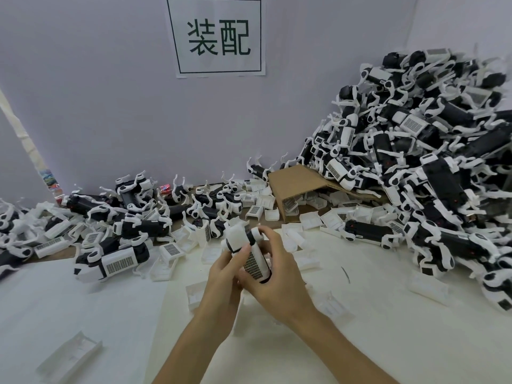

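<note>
One toy dog [235,237] is clasped by the left grip [221,275] and the right grip [277,278]; its grid cover [253,265] is best pressed evenly until seated flush.

The black-and-white toy robot dog [254,262] tilts mid-air, grille panel facing up.

1 toy dog [235,239] held, 1 cardboard box [296,181], 1 wall sign [219,37]; piled dogs [443,176] & white covers [69,353] uncountable

Bright, even, diffuse light; shadows faint; wide-angle bowing at edges; far pile [432,167] perhaps slightly soft.
</note>
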Tool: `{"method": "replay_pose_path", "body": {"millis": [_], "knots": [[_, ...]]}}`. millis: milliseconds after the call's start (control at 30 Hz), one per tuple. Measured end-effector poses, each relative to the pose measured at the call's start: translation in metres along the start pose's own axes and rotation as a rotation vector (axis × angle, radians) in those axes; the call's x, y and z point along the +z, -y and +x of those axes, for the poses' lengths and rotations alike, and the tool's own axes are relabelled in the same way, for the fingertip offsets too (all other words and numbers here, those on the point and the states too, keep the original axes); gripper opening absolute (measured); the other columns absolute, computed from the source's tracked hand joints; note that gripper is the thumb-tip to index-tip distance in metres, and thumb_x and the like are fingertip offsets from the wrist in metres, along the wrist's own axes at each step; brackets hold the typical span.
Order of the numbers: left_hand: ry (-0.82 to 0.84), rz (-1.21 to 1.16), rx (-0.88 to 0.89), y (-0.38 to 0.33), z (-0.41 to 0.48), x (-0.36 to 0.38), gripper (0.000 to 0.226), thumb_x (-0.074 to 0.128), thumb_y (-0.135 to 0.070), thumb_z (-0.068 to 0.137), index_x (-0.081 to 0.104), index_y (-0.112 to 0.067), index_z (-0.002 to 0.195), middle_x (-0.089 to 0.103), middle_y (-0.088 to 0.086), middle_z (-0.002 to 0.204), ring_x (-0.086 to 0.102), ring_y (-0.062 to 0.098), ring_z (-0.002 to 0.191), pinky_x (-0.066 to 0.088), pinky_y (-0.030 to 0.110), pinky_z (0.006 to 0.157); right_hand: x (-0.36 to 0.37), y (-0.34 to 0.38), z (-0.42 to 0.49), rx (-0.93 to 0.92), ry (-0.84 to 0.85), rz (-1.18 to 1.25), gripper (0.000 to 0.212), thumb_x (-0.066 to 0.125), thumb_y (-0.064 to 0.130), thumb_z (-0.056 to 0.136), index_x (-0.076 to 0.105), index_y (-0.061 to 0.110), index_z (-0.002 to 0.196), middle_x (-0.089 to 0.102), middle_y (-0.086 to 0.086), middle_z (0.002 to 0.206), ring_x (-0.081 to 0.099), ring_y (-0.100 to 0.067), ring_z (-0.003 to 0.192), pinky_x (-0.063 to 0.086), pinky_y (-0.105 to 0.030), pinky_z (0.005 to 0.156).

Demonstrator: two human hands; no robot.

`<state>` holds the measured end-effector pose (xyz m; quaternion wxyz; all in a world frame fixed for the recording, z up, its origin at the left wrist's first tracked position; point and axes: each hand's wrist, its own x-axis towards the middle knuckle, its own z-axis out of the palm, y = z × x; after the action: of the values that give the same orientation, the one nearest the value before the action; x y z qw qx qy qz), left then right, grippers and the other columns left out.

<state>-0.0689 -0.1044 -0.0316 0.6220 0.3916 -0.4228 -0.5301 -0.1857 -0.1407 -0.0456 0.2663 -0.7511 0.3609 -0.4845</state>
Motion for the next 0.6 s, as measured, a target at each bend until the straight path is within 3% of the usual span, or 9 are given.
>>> {"method": "replay_pose_path", "body": {"millis": [100,233,400,500,600], "knots": [[-0.028,-0.109,-0.047,0.0,-0.001,0.001,0.05,0.072,-0.04,0.085,0.068,-0.011,0.125,0.066,0.021,0.128,0.063,0.034,0.12,0.053,0.042,0.1,0.0,0.0,-0.003,-0.078,-0.025,-0.209,0.077,0.069,0.055,0.08,0.029,0.046,0.146,0.047,0.039,0.12,0.041,0.015,0.116,0.041,-0.028,0.102],[-0.176,-0.232,-0.079,-0.001,0.002,-0.002,0.057,0.069,-0.034,0.081,0.061,-0.002,0.128,0.063,0.027,0.12,0.064,0.037,0.11,0.051,0.044,0.094,0.004,0.001,-0.003,-0.063,-0.075,-0.32,0.081,0.07,0.048,0.074,0.035,0.038,0.147,0.053,0.023,0.128,0.045,0.002,0.12,0.032,-0.022,0.101],[-0.293,-0.212,0.044,0.006,0.004,-0.002,0.065,0.077,-0.02,0.077,0.049,-0.011,0.136,0.065,0.017,0.109,0.067,0.028,0.096,0.053,0.044,0.083,0.01,0.004,-0.005,-0.156,-0.09,-0.394,0.051,0.071,0.042,0.073,0.055,0.032,0.121,0.056,0.019,0.112,0.052,-0.005,0.106,0.044,-0.03,0.092],[-0.317,-0.136,0.07,0.012,0.004,0.003,0.074,0.09,-0.024,0.063,0.051,-0.007,0.124,0.069,0.012,0.097,0.073,0.023,0.084,0.059,0.033,0.066,0.006,0.004,-0.005,-0.178,-0.169,-0.458,0.051,0.074,0.046,0.069,0.058,0.028,0.114,0.058,0.014,0.105,0.055,-0.009,0.096,0.045,-0.026,0.082],[-0.316,-0.122,0.059,0.015,0.005,0.005,0.074,0.089,-0.031,0.061,0.052,-0.006,0.12,0.072,0.008,0.091,0.073,0.022,0.081,0.059,0.033,0.064,0.003,0.003,-0.004,-0.165,-0.188,-0.471,0.048,0.081,0.039,0.068,0.063,0.022,0.11,0.059,0.01,0.098,0.054,-0.011,0.089,0.047,-0.025,0.078]]}}
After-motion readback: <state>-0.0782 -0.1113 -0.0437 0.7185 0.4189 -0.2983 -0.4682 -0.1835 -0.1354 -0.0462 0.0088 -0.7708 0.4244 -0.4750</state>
